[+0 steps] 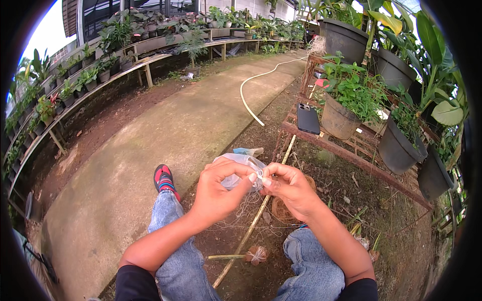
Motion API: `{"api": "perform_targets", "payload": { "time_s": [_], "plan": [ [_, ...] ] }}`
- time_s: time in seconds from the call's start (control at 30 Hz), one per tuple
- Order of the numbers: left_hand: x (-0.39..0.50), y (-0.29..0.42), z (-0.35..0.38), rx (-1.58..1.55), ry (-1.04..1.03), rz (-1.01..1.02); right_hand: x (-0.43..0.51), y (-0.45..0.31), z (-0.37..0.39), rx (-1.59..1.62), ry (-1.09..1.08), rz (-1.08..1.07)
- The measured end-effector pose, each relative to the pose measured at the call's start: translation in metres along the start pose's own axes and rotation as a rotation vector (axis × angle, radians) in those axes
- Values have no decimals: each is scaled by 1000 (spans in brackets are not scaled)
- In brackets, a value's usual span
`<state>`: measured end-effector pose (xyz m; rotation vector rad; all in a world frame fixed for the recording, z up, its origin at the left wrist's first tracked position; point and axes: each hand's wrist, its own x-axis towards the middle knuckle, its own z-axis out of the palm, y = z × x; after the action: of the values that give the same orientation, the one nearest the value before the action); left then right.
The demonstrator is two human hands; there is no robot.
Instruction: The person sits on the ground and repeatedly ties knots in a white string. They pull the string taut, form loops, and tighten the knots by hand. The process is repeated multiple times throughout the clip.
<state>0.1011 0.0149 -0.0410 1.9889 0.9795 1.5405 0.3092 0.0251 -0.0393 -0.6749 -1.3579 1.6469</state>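
In front of me, my left hand [224,185] and my right hand [287,187] meet fingertip to fingertip. Thumbs and forefingers pinch a small whitish loop, which looks like the twisted neck of a clear plastic bag [243,161]. The bag's body shows behind the fingers; what it holds is hard to make out. Loose pale string [246,206] trails beneath the hands. Partly behind my right wrist lies a clump of brown fibre [281,210]. Between my legs rests a brown ball wound with white string [257,255], a green stem sticking out of it.
A long thin pole [248,233] lies between my legs. At the right, a rusty metal rack [339,146] holds potted plants and a dark phone [308,118]. A pale hose [246,84] curves over the concrete path [150,139]. Plant benches [113,79] line the left.
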Motion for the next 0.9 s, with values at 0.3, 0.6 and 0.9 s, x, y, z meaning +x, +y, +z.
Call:
{"api": "perform_targets", "payload": {
  "time_s": [0.3,0.6,0.9],
  "plan": [
    [0,1,-3,95,-6,87,-3,-6,0,-179,35,-58],
    [0,1,-3,77,-18,70,1,-1,-3,-301,79,-142],
    [2,-10,-7,-255,-38,-228,0,3,-2,-236,6,-138]
  ]
}}
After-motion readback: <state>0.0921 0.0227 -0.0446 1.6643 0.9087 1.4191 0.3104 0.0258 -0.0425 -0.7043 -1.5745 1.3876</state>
